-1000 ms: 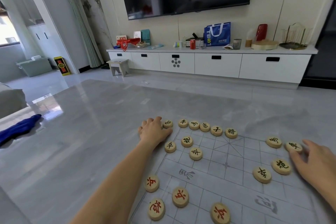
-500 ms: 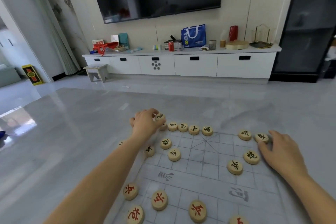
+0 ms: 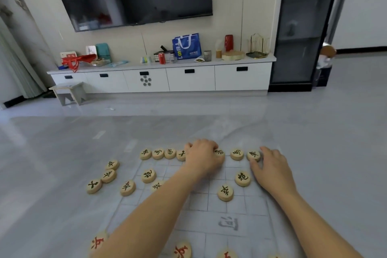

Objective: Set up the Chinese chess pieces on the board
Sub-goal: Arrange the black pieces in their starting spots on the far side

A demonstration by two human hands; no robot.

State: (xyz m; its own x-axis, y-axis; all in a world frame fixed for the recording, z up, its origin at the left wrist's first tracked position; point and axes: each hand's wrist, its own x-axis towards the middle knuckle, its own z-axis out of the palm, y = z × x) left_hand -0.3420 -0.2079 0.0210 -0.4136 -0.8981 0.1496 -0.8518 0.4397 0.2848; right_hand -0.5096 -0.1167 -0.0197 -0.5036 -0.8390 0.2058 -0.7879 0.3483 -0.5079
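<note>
Well, from my remote desk I judge the black half mostly laid out, and the red half barely in view. Along the far edge of the board (image 3: 240, 211) the back rank (image 3: 158, 153) reads 車, 馬, 象, 士 from the far left corner. Then the left hand (image 3: 204, 158) hides the middle, its fingers curled down and pinching the elephant piece (image 3: 219, 152), marked 象, on that same edge. Next come a horse piece (image 3: 237, 154), marked 馬, and the chariot piece (image 3: 253, 155), marked 車, at the far right corner. There the right hand (image 3: 270, 168) lies wide and relaxed, forefinger and thumb touching the rim, gripping nothing. One row nearer, the left cannon (image 3: 148, 175) and right cannon (image 3: 243, 178) both read 炮. Three black soldiers (image 3: 225, 192) marked 卒 stand nearer still, one half hidden behind the left forearm (image 3: 150, 211). As for what is left, three loose pieces (image 3: 108, 175) lie on the tabletop (image 3: 52, 174) just off the board's left edge, one a 士, the others seemingly 卒. So an adviser and two soldiers want seating, I think; whether the general is down I cannot tell under the hand. Red soldiers (image 3: 182, 249) marked 兵 show at the board's near edge. A grey river character (image 3: 228, 223), probably 河, is printed on the board. On the cabinet (image 3: 188, 78) a blue bag (image 3: 186, 46) bears white letters I read, unsurely, as "TEST"; the red can (image 3: 161, 58) is too small to read.
</note>
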